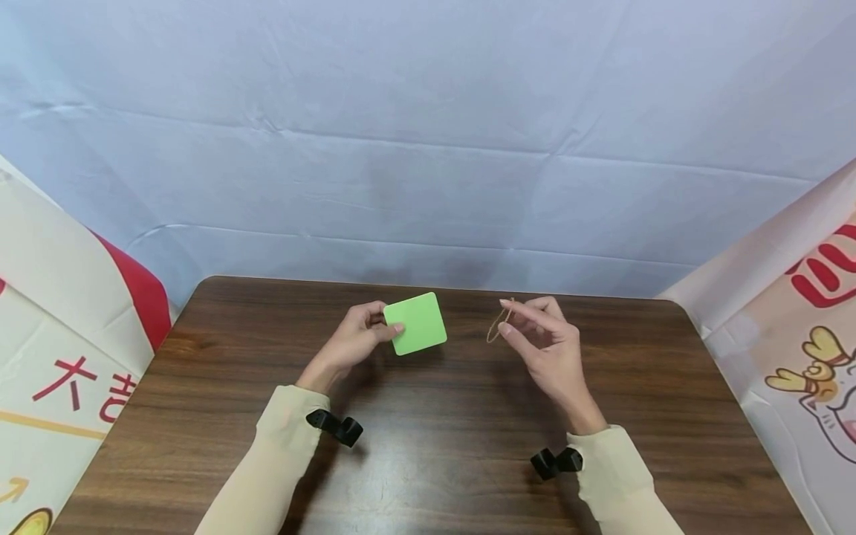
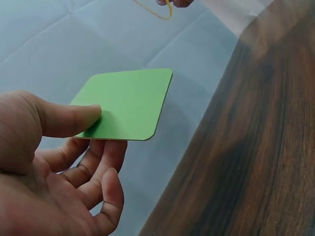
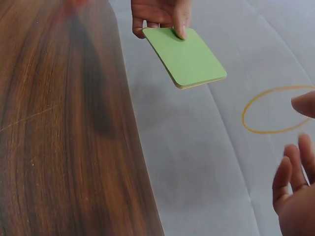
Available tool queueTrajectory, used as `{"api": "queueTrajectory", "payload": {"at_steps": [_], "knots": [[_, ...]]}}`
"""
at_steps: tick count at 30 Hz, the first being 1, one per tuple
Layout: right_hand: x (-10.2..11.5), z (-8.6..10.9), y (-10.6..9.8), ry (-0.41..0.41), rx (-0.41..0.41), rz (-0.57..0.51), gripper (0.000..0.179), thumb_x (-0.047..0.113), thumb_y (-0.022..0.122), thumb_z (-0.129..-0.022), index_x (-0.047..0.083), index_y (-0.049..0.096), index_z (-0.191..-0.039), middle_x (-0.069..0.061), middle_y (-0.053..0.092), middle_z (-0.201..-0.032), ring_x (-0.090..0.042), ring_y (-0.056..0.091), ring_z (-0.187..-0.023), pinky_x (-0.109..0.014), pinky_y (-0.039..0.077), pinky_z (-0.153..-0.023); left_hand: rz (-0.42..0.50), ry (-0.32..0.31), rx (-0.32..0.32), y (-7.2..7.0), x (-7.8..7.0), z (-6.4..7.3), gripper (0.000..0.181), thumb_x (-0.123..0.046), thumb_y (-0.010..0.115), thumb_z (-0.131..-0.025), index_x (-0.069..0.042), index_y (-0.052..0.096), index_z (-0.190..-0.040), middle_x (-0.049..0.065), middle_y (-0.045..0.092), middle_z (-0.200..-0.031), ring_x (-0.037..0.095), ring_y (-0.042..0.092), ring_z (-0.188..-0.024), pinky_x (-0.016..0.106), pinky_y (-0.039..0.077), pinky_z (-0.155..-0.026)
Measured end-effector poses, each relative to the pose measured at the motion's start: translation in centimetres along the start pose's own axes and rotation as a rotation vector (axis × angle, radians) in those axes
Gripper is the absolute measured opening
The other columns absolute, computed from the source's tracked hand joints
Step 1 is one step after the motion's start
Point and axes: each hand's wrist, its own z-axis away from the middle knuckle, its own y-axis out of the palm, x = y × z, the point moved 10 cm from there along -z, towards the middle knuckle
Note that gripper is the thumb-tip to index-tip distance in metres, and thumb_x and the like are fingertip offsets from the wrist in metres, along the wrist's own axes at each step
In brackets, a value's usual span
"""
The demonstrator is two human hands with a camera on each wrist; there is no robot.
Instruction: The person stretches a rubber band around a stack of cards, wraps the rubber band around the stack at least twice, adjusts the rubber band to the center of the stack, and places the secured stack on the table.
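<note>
A thin stack of green square cards [image 1: 423, 327] with rounded corners is held in my left hand [image 1: 353, 339], above the table's far part. The thumb presses on the top card [image 2: 133, 101] and the other fingers are underneath. In the right wrist view, the edge of the cards [image 3: 194, 56] shows several layers. To the right, my right hand [image 1: 553, 348] holds a thin yellow-brown rubber band [image 1: 494, 332] at the thumb and index fingertips. The band [image 3: 243, 115] hangs as an open loop, apart from the cards.
A dark wooden table [image 1: 428, 453] lies under both hands. Behind its far edge hangs a pale blue-grey cloth [image 1: 414, 186]. Printed white sheets with red characters stand at the left [image 1: 60, 334] and right. Each wrist wears a black camera mount.
</note>
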Motion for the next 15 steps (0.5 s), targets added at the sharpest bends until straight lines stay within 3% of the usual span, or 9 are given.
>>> {"api": "queueTrajectory", "payload": {"at_steps": [7, 15], "knots": [[0.8, -0.3, -0.6, -0.056, -0.102, -0.046, 0.051, -0.024, 0.08, -0.069, -0.01, 0.07, -0.117, -0.023, 0.045, -0.101, -0.023, 0.048, -0.089, -0.024, 0.046, -0.078, -0.001, 0.004, 0.006, 0.0, -0.8, 0.3, 0.018, -0.005, 0.066, -0.097, 0.006, 0.063, -0.111, 0.016, 0.07, -0.102, 0.019, 0.067, -0.087, 0.051, 0.047, -0.096], [1.2, -0.5, 0.1, -0.035, -0.025, -0.015, 0.072, -0.021, 0.087, -0.059, -0.006, 0.067, -0.127, -0.013, 0.047, -0.105, -0.019, 0.045, -0.101, -0.028, 0.039, -0.082, 0.013, -0.004, -0.023, -0.2, -0.9, 0.3, 0.017, -0.004, 0.067, -0.096, 0.005, 0.065, -0.111, 0.013, 0.07, -0.101, 0.02, 0.068, -0.087, 0.051, 0.048, -0.095]]}}
